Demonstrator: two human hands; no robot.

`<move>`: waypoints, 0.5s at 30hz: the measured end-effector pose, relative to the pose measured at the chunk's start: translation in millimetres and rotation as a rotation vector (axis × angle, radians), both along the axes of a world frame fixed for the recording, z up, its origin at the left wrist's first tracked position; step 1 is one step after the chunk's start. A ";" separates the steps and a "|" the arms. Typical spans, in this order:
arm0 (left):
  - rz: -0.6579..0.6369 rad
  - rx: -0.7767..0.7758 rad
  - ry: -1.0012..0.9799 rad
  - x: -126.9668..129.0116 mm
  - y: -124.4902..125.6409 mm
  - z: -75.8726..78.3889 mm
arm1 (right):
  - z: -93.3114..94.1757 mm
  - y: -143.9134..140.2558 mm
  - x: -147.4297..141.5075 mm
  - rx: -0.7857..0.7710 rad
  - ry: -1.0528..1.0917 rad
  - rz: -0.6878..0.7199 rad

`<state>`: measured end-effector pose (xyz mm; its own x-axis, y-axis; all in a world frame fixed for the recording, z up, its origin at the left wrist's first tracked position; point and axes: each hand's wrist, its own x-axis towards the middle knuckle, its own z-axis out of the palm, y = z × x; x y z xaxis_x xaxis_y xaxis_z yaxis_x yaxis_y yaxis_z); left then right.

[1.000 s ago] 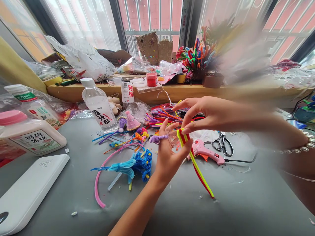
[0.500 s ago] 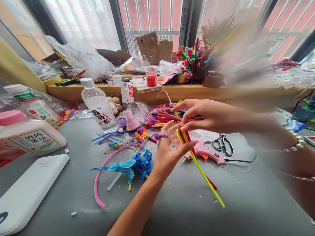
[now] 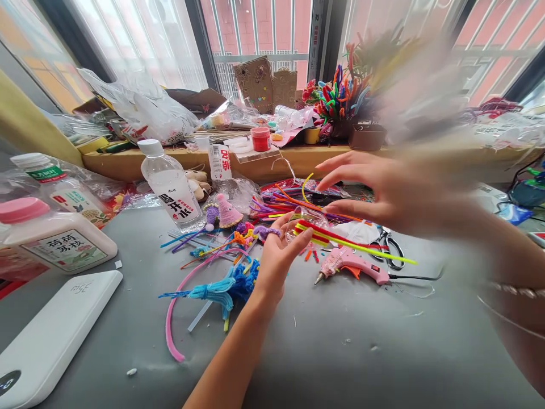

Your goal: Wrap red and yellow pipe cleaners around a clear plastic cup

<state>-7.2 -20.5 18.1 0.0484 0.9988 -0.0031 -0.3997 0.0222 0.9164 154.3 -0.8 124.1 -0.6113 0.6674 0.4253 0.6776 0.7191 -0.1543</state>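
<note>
Between the thumb and fingers of my left hand [image 3: 276,258] is a small bundle of red and yellow pipe cleaners [image 3: 336,236], the strands pointing right. My right hand [image 3: 374,184] hovers above it, fingers apart and holding nothing; its wrist is smeared by motion. Behind the hands lies a loose pile of coloured pipe cleaners [image 3: 272,204], mostly orange, purple and red. A pink glue gun [image 3: 353,262] rests below the bundle's strands, and black-handled scissors [image 3: 394,250] are partly hidden behind them. Left of my left wrist are blue pipe-cleaner flowers [image 3: 221,289].
A curved pink pipe cleaner [image 3: 170,318] lies on the grey table. Bottles stand at the left, including a water bottle [image 3: 172,187] and a pink-capped bottle [image 3: 55,238], beside a white power bank [image 3: 63,335]. A cluttered ledge [image 3: 293,156] runs along the window.
My right hand has let go of the bundle and moved up and right, its fingers spreading. In my left hand the strands have swung from hanging down to nearly level.
</note>
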 end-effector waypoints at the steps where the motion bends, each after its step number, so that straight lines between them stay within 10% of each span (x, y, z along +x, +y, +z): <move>1: 0.023 0.006 -0.019 -0.1 0.6 -1.0 | -0.8 -9.0 4.2 0.047 0.062 -0.054; 5: 0.093 0.049 -0.086 -0.1 3.1 -5.3 | -17.8 -42.5 12.6 0.034 0.264 -0.129; 11: 0.117 0.037 -0.113 0.6 1.6 -4.3 | -68.7 -35.5 -1.5 -0.546 -0.003 0.100; 15: 0.033 0.000 -0.088 0.2 -1.1 -2.6 | -87.3 -9.1 -1.6 -0.799 0.203 0.086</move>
